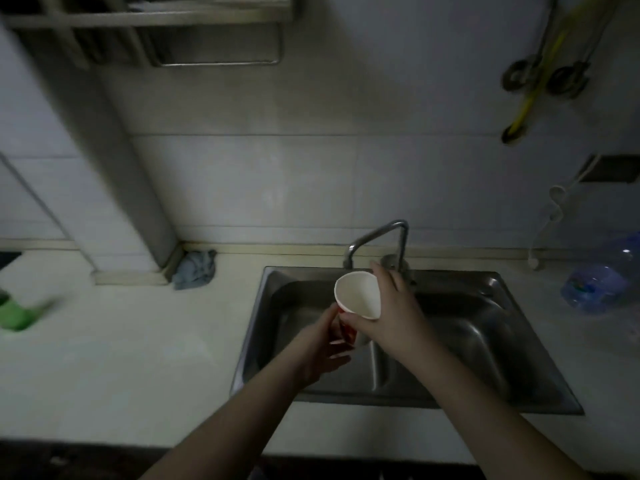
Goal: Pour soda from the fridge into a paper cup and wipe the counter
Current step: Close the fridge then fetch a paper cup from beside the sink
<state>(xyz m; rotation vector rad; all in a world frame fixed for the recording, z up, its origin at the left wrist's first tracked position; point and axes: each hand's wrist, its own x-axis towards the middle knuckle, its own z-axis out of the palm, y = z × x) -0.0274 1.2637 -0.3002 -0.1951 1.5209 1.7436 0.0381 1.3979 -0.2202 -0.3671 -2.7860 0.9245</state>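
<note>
A paper cup (356, 294), white inside with a red print outside, is held over the steel sink (460, 341). Its mouth is tilted toward me and it looks empty. My right hand (391, 313) grips the cup around its side from the right. My left hand (323, 344) touches the cup's lower part from the left; a second red-printed cup may be nested there, but I cannot tell. A blue-grey rag (194, 270) lies crumpled on the pale counter (138, 341) by the wall corner. No soda container is in view.
A bent tap (377, 239) stands behind the sink, just beyond the cup. A large clear water bottle (602, 282) sits at the right. A green object (17, 315) lies blurred at the left edge. A dish rack (156, 26) hangs above; utensils (543, 74) hang on the wall.
</note>
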